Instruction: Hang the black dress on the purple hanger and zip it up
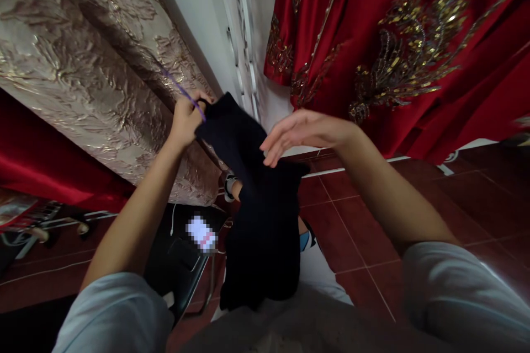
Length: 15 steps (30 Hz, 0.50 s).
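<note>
My left hand (187, 120) is closed in a pinch on the top edge of a black cloth (259, 207) and holds it up; a thin purple thread (182, 88) runs up from the fingers. The cloth hangs down in front of me toward my lap. My right hand (300, 131) hovers just right of the cloth's upper part, fingers stretched out and together, holding nothing, fingertips close to the fabric.
A beige-gold embossed fabric (83, 66) hangs at the left. A red garment with gold embroidery (397, 49) hangs at the right. Between them is a white wall (207, 16). A black chair (182, 253) stands below on the dark red floor tiles (364, 215).
</note>
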Each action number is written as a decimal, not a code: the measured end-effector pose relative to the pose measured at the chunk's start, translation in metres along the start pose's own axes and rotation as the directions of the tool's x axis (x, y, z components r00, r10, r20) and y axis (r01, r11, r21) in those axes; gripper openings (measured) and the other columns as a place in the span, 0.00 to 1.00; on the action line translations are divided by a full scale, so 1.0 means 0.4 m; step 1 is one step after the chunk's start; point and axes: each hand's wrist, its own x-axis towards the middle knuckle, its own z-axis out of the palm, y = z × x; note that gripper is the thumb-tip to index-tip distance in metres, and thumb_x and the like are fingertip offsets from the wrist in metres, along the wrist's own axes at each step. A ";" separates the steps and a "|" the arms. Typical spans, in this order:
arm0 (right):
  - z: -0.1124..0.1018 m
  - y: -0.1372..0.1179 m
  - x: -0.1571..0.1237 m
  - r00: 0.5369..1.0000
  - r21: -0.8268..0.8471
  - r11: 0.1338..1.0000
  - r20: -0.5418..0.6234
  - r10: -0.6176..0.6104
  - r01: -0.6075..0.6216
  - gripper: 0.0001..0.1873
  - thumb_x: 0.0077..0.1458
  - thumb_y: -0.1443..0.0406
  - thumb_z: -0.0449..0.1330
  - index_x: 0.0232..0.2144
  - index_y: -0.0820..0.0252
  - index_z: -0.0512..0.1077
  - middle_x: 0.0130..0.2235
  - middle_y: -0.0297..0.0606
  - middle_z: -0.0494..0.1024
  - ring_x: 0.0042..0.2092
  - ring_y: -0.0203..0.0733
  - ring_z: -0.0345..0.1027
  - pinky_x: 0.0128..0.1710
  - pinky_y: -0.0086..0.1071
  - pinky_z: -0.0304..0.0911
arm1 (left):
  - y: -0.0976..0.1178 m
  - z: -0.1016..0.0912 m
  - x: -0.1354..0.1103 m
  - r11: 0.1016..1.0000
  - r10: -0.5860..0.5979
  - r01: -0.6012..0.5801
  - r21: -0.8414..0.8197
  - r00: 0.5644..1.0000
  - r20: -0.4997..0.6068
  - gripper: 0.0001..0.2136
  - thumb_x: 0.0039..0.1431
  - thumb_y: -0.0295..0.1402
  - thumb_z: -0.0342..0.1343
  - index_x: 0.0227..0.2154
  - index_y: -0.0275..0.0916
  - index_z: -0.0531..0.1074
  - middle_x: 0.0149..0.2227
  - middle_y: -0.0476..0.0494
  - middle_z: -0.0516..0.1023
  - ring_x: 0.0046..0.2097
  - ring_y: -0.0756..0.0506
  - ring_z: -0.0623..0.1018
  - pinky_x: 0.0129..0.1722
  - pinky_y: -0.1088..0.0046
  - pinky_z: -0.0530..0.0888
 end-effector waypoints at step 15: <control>0.065 0.279 0.003 0.571 -0.810 0.566 -0.541 -0.617 -0.155 0.31 0.46 0.52 0.64 0.53 0.46 0.66 0.50 0.44 0.76 0.54 0.60 0.72 0.57 0.56 0.67 | 0.261 0.117 -0.101 0.844 -0.110 0.316 -0.434 0.894 0.435 0.15 0.63 0.40 0.62 0.50 0.44 0.77 0.59 0.43 0.78 0.64 0.34 0.74 0.67 0.51 0.69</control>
